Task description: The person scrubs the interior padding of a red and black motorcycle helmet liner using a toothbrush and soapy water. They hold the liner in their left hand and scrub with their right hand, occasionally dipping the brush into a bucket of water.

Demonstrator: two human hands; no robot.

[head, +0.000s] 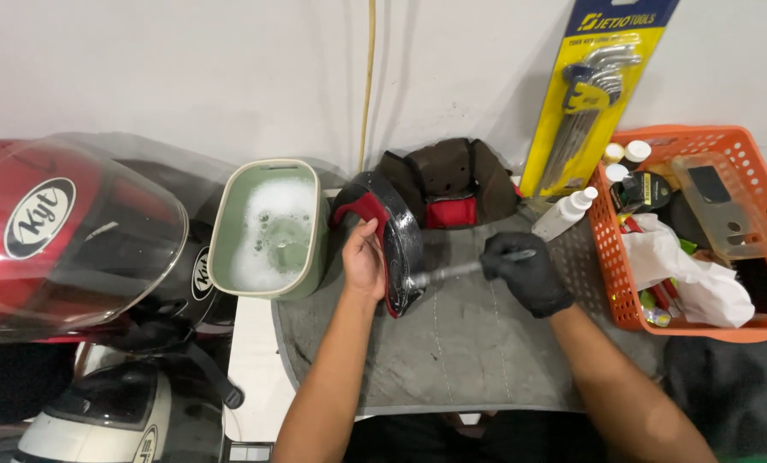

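Two hands work over a grey mat point(452, 343): the bare left hand point(365, 261) grips a black-and-red helmet pad point(392, 236) upright, beside a soapy tub point(268, 230); the gloved right hand point(527, 273) closes around a brush point(461, 271) touching the pad

Even indoor light, soft shadows, glare on visor point(101, 214), brush point(452, 273) motion-blurred, edges distorted
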